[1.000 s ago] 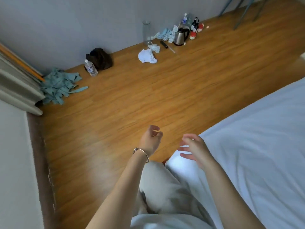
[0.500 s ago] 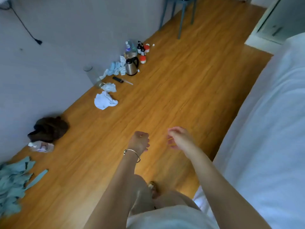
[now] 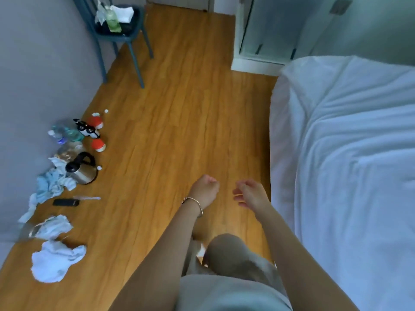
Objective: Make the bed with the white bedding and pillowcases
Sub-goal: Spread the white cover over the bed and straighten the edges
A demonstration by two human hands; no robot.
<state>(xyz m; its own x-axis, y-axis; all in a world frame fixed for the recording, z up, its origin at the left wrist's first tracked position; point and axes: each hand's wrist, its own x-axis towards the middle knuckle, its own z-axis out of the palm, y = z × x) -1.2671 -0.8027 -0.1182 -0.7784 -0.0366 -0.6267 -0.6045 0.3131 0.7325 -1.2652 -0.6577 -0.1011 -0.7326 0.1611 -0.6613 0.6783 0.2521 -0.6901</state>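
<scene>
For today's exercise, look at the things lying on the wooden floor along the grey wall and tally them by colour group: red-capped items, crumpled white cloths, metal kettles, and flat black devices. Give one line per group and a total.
Red-capped items: 2
Crumpled white cloths: 2
Metal kettles: 1
Flat black devices: 1
Total: 6

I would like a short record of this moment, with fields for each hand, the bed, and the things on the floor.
left hand: fingers curled, holds nothing, over the floor
right hand: fingers loosely curled, apart from the bed
bed: covered with white bedding, some wrinkles
floor by the wall: kettle, bottles, white cloths
chair: blue, at the wall, things on its seat
</scene>
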